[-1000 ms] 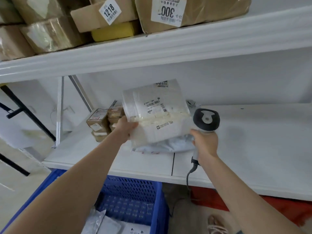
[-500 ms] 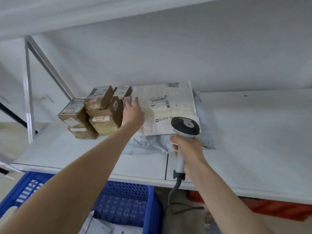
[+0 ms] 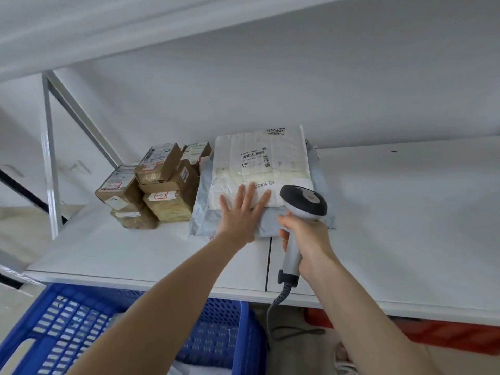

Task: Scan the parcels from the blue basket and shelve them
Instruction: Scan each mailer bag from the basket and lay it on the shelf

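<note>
Blue basket (image 3: 67,328): bottom left of the frame, under the shelf's front edge. The left forearm cuts across it. Only a pale sliver of its contents peeks out at the bottom edge, too little to name.
Cable (image 3: 278,299): coiled, dropping from the scanner's butt at lower centre, its far end lost below the shelf.
Right hand (image 3: 305,234): fingers curled tight round the grey handle of the scanner (image 3: 304,203). The dark head tips towards the parcels, and its window faces away, unseen.
Left hand (image 3: 239,215): centre frame, palm down.
Fingers (image 3: 250,193): straight and fanned wide, lying flat on the near edge of the white parcel (image 3: 259,163). Nothing is pinched (the thumb is hidden beneath the hand).
White parcel: flat on the shelf (image 3: 405,212), centre frame, label up. The barcodes are visible but the print is too small to read.
Grey mailer (image 3: 201,209): underneath the white parcel, showing at its left and near edges, mostly covered.
Brown boxes (image 3: 162,190): stacked just left of the mailer, centre left. Their red handwritten tags are illegible.
Upper shelf (image 3: 81,36): its underside fills the top of the frame, cut off.
</note>
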